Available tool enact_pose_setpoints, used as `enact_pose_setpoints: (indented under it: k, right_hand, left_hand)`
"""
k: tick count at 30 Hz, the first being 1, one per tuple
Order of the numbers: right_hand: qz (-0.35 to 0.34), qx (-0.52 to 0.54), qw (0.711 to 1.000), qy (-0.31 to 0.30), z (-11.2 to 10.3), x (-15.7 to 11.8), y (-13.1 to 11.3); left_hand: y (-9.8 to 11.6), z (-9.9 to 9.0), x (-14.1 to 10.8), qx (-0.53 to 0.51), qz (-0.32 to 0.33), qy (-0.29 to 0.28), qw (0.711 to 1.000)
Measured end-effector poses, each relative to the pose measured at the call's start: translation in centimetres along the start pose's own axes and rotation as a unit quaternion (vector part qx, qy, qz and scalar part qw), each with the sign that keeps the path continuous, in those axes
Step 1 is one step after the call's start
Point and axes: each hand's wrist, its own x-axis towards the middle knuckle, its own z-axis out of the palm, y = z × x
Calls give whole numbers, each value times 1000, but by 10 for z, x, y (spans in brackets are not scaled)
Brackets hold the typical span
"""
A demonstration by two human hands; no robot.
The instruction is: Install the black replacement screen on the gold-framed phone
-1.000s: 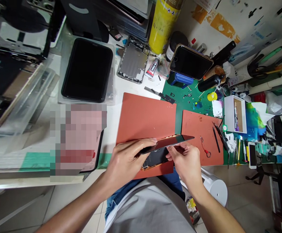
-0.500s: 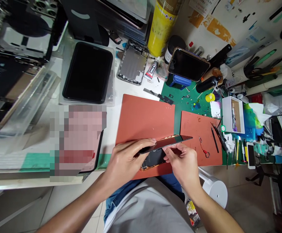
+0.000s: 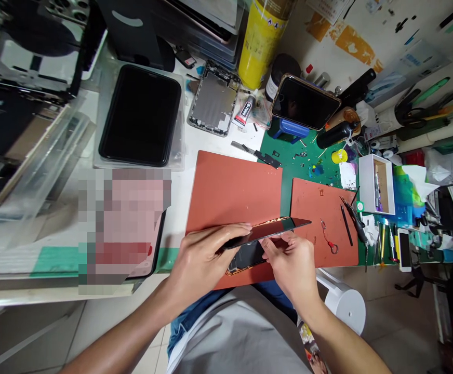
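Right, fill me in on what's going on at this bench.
A person's left hand holds a dark screen panel tilted above an open phone body on a red-brown mat. The right hand has its fingers at the panel's lower edge; whether they grip anything is hidden. The panel isn't lying flat on the body.
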Motion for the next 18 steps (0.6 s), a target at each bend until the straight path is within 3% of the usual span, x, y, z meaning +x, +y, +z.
enact_pose_setpoints:
  k: [5,9,18]
  right_hand:
    - [26,53,998,3,-3,-1,3]
    - [52,128,989,52,-13,1,7]
    - [63,140,984,85,-12,8,8]
  left_hand:
    - [-1,-1,1,3,-1,1,1000]
    - [-2,-1,0,1,-9,2,1000]
    - [-2,0,-2,-1,-31,1,1000]
